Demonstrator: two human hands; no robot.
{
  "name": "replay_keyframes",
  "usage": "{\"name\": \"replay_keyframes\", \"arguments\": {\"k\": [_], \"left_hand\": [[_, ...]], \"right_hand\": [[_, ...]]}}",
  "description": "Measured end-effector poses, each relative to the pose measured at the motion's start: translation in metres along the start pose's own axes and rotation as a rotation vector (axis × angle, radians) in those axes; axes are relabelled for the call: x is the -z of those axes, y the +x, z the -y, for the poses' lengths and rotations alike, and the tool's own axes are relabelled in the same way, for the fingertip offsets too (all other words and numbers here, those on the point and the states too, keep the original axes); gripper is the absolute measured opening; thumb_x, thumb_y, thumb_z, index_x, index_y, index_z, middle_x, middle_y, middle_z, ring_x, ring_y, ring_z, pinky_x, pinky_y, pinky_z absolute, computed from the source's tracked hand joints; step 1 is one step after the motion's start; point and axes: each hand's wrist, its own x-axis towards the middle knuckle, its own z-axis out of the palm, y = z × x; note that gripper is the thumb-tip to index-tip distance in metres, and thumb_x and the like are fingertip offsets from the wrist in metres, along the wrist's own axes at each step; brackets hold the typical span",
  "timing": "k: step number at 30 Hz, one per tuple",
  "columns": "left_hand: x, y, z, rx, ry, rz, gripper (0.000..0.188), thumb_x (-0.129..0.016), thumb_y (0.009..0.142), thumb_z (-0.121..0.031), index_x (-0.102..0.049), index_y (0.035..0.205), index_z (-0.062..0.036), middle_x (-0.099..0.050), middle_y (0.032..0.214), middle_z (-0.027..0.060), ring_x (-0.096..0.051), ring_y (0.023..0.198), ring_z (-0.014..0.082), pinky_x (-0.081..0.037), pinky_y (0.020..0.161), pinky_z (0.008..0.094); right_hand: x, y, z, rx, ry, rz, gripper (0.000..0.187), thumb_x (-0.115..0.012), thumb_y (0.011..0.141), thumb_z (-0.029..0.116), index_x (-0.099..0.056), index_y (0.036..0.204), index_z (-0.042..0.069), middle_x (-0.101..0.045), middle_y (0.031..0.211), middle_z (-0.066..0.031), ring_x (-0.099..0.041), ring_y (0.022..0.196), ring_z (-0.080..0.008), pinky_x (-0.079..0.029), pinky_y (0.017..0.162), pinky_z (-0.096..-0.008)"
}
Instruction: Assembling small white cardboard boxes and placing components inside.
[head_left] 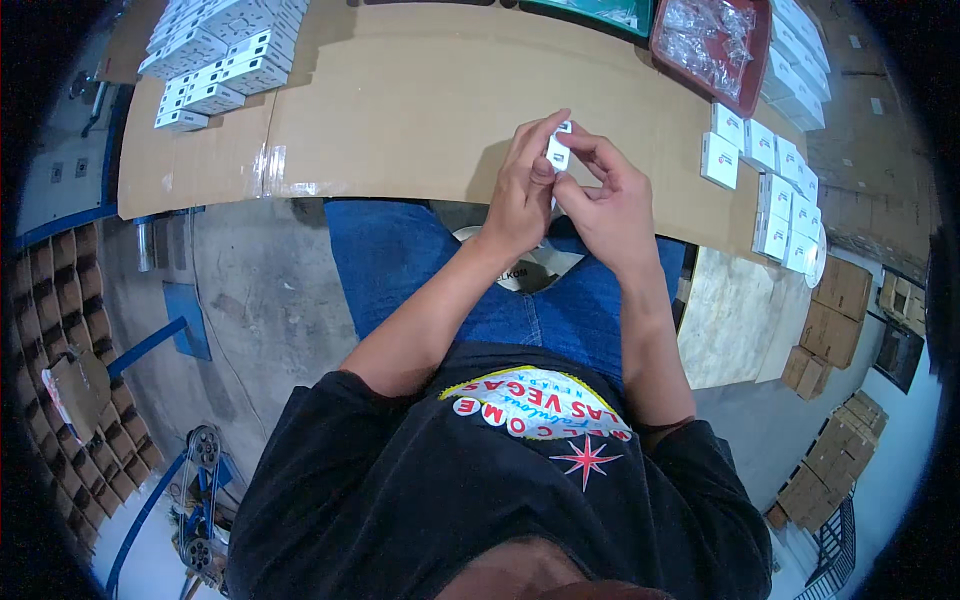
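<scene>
A small white box is held up between my two hands, just over the near edge of the cardboard-covered table. My left hand grips it from the left, with fingers along its side and the thumb at its front. From the right, my right hand pinches it with thumb and fingertips. Part of the box is hidden behind my fingers, so I cannot tell whether its flap is raised.
Stacked white boxes stand at the far left. On the right, more small white boxes sit in groups beside a dark red tray of clear plastic pieces. A green tray lies at the far edge.
</scene>
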Motion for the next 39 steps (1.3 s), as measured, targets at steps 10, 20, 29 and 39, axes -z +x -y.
{"name": "replay_keyframes", "arguments": {"k": [10, 20, 29, 39], "left_hand": [[0.009, 0.003, -0.032, 0.143, 0.208, 0.373, 0.112, -0.076, 0.079, 0.000, -0.013, 0.169, -0.0210, -0.038, 0.161, 0.0214, -0.046, 0.144, 0.0336, -0.044, 0.113, 0.0420], [0.009, 0.004, -0.020, 0.076, 0.158, 0.349, 0.105, -0.057, 0.081, 0.019, -0.015, 0.168, -0.0202, -0.024, 0.169, 0.0138, -0.032, 0.152, 0.0302, -0.042, 0.117, 0.0426], [0.009, 0.005, -0.020, 0.071, 0.152, 0.358, 0.103, -0.062, 0.080, 0.015, -0.014, 0.167, -0.0149, -0.022, 0.170, 0.0157, -0.029, 0.155, 0.0333, -0.036, 0.122, 0.0446], [-0.002, 0.001, -0.004, -0.126, 0.002, 0.079, 0.083, -0.045, 0.102, -0.058, -0.032, 0.156, 0.0047, -0.044, 0.146, 0.0258, -0.049, 0.134, 0.0393, -0.040, 0.113, 0.0435]], "right_hand": [[0.021, 0.000, -0.005, -0.009, -0.016, -0.044, 0.039, -0.068, 0.088, 0.006, -0.065, 0.125, -0.004, -0.065, 0.140, -0.0191, -0.063, 0.130, -0.0257, -0.063, 0.091, -0.0369], [0.021, -0.004, 0.015, 0.047, 0.035, 0.044, 0.044, -0.065, 0.089, 0.002, -0.062, 0.132, -0.003, -0.058, 0.149, -0.0186, -0.062, 0.128, -0.0226, -0.063, 0.092, -0.0366], [0.024, -0.002, 0.013, 0.074, 0.001, 0.064, 0.045, -0.064, 0.088, 0.000, -0.063, 0.133, -0.003, -0.057, 0.150, -0.0192, -0.066, 0.121, -0.0214, -0.064, 0.089, -0.0355], [0.009, -0.006, 0.016, 0.126, -0.035, 0.055, 0.047, -0.066, 0.084, -0.002, -0.064, 0.131, -0.004, -0.061, 0.145, -0.0213, -0.070, 0.113, -0.0214, -0.066, 0.081, -0.0342]]}}
